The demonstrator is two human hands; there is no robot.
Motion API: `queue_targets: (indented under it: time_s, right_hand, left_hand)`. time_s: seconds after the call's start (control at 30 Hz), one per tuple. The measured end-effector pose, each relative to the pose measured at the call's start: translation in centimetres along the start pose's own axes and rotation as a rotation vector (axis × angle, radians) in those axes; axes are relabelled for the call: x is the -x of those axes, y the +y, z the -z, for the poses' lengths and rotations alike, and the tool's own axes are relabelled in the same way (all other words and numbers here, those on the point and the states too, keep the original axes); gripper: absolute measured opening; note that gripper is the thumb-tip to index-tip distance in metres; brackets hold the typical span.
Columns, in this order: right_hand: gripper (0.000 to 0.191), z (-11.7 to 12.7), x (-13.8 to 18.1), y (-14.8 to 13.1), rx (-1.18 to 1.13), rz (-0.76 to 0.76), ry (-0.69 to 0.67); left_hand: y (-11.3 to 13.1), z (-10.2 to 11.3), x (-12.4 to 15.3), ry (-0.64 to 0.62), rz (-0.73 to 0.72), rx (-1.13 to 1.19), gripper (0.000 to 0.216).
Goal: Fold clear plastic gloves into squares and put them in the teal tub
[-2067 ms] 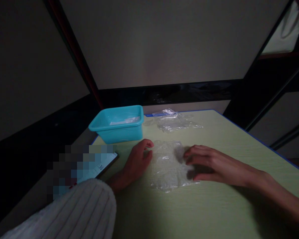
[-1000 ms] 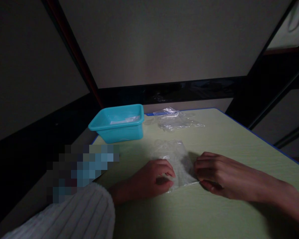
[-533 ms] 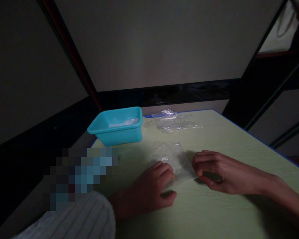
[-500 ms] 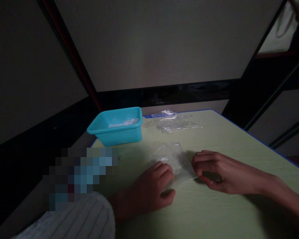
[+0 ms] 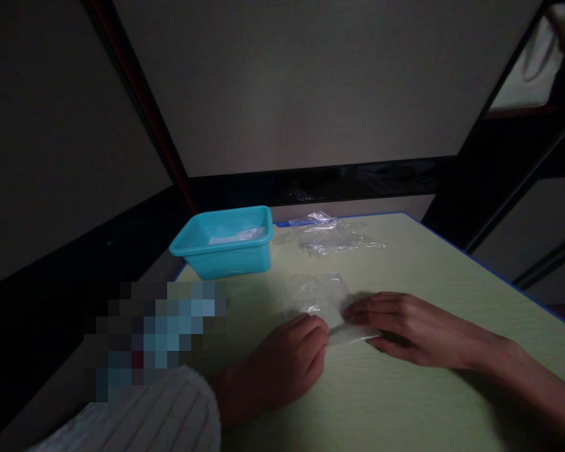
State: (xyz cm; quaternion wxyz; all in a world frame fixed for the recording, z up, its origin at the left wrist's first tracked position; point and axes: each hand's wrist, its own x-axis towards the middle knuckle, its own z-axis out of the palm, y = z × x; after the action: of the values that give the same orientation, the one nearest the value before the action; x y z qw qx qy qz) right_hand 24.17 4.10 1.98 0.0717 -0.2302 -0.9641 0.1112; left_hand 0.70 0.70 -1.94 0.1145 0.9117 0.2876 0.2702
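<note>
A clear plastic bag (image 5: 322, 295) lies flat and slightly wrinkled on the table in front of me. My left hand (image 5: 292, 355) is closed at its near left edge, thumb and fingers pinched together on the film. Over the bag's right side reach the fingers of my right hand (image 5: 400, 326), stretched out and resting on the plastic. The right thumb sits apart from those fingers, by the bag's near right corner.
A turquoise plastic basket (image 5: 235, 257) stands at the table's back left, with white, film-like material (image 5: 238, 236) inside. Crumpled clear plastic (image 5: 334, 235) lies along the back edge of the pale table (image 5: 452, 276). Wall panels (image 5: 287, 94) rise behind. A pixelated patch hides the left side.
My left thumb has closed against the fingers at the bag's edge. My right fingers have straightened and slid left onto the bag. The view has shifted slightly.
</note>
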Motion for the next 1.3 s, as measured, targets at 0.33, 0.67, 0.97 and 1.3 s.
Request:
queue_targets:
  time_s: [0.33, 0.67, 0.97, 1.3]
  right_hand:
    - [0.032, -0.5, -0.3, 1.1, -0.091, 0.122, 0.053]
    - [0.028, -0.1, -0.2, 1.0, -0.163, 0.062, 0.026]
    - [0.032, 0.3, -0.5, 1.2, -0.325, -0.048, 0.016]
    - [0.043, -0.1, -4.5, 3.3, -0.802, -0.302, 0.040]
  left_hand:
    - [-1.7, 3.4, -0.8, 0.057, 0.386, 0.574, 0.031]
    - [-3.2, 3.4, -1.0, -0.056, 0.548, 0.805, 0.039]
    - [-3.7, 3.8, -1.1, -0.136, 0.555, 0.876, 0.052]
    - [-4.8, 3.1, -1.8, 0.006, 0.931, 1.171, 0.056]
